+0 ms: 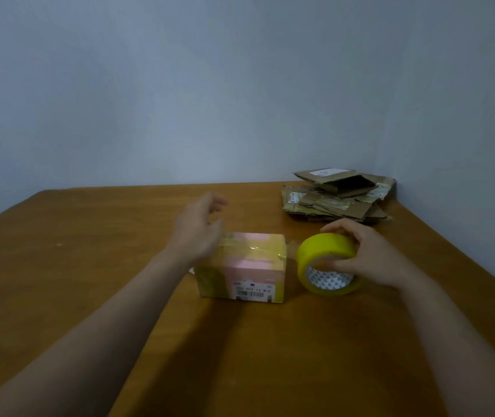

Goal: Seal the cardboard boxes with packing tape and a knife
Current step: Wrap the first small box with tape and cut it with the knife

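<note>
Right hand (369, 260) grips the tape roll (327, 263) beside the box (249, 266), strip stretched across; left hand (198, 230), fingers relaxed, hovers, probably to smooth it.

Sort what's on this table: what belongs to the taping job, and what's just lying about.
In the job:
small pink-and-yellow box, tape already across its top
yellow tape roll, held just right of it

Lying about:
pile of flattened cardboard, untouched in the far right corner

bare table (74, 266) left, flattened cardboard pile (337, 195) far right
</note>
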